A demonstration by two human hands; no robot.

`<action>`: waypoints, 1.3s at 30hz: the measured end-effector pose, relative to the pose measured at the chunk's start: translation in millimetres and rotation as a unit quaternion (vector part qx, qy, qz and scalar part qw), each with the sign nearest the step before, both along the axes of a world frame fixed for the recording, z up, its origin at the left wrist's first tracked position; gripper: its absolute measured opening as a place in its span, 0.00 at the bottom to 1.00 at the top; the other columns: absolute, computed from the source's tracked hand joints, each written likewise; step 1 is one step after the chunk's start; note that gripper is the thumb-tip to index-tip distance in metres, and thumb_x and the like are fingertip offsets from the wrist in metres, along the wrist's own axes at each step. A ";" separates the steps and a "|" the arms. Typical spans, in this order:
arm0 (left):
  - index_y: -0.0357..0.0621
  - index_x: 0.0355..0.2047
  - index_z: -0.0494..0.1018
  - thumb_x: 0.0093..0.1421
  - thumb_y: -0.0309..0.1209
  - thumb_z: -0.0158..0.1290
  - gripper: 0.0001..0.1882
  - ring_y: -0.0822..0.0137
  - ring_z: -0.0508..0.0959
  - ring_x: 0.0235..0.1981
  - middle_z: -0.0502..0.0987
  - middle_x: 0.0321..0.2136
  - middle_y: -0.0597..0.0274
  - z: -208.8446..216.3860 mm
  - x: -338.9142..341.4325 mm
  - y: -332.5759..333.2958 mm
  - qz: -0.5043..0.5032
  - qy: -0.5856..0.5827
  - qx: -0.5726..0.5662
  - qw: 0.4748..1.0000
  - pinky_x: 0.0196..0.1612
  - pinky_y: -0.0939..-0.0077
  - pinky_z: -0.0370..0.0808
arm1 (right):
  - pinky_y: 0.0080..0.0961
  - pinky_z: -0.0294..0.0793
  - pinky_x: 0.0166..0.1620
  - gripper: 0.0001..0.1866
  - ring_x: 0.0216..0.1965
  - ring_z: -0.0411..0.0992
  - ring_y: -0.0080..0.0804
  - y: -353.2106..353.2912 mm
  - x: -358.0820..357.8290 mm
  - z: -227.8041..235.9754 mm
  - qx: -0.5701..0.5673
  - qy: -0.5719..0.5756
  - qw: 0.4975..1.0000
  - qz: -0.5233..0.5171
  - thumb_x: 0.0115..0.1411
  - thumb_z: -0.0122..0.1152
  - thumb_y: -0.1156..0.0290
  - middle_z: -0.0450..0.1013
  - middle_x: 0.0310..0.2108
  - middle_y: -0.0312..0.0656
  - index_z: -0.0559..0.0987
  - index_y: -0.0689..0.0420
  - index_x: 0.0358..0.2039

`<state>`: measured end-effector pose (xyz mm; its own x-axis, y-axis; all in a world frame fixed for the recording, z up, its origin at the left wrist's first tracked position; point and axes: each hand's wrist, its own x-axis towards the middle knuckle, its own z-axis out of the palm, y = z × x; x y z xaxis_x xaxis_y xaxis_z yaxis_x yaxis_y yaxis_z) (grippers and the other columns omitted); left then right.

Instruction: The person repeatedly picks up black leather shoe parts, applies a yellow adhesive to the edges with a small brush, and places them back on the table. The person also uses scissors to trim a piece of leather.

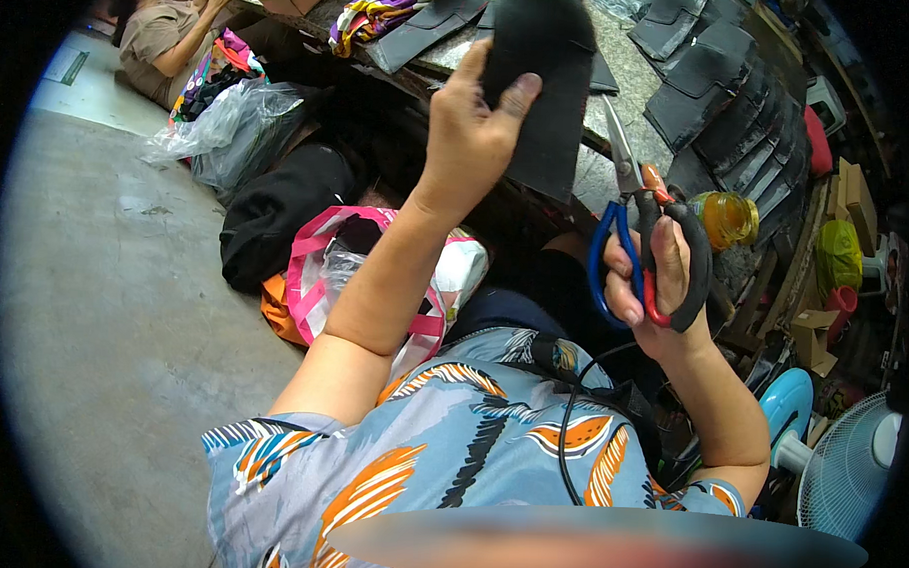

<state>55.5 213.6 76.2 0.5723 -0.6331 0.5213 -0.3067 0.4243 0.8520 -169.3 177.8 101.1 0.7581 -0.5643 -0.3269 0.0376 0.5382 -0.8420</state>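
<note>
Left hand (pixel 475 129) pinches the black panel (pixel 556 97), long axis running outward. Right hand (pixel 669 271) grips the scissors (pixel 624 160), blades just right of the panel.

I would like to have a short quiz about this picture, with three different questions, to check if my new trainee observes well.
1. What does the left hand grip? A) a jar B) a black panel C) a pink bag
2. True or false: the scissors are in the right hand.
3. Fill in: one scissors handle is mostly black; the other is ____.

Key: 1. B; 2. True; 3. Blue
</note>
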 end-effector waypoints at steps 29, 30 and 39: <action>0.36 0.47 0.70 0.60 0.24 0.55 0.14 0.71 0.77 0.38 0.78 0.39 0.60 -9.5 16.6 11.9 -0.033 0.191 -0.080 0.978 0.45 0.78 0.75 | 0.18 0.67 0.18 0.56 0.15 0.68 0.28 11.1 -22.5 -1.6 0.111 -0.045 0.977 0.174 0.48 0.33 0.19 0.63 0.27 0.43 0.35 0.40 0.69; 0.36 0.47 0.70 0.60 0.23 0.55 0.14 0.71 0.77 0.38 0.78 0.39 0.60 -9.7 16.2 11.5 -0.036 0.194 -0.077 0.977 0.45 0.77 0.75 | 0.19 0.68 0.19 0.57 0.15 0.68 0.28 16.7 -22.9 2.4 0.123 -0.050 0.977 0.169 0.47 0.33 0.18 0.63 0.26 0.43 0.35 0.40 0.69; 0.35 0.50 0.68 0.58 0.24 0.57 0.19 0.71 0.77 0.39 0.77 0.40 0.59 -8.3 -1.0 20.2 -0.109 0.283 -0.028 0.953 0.45 0.75 0.75 | 0.14 0.60 0.16 0.39 0.11 0.61 0.21 3.0 -7.1 -1.2 0.095 -0.049 0.983 0.151 0.58 0.41 0.31 0.63 0.24 0.38 0.51 0.53 0.53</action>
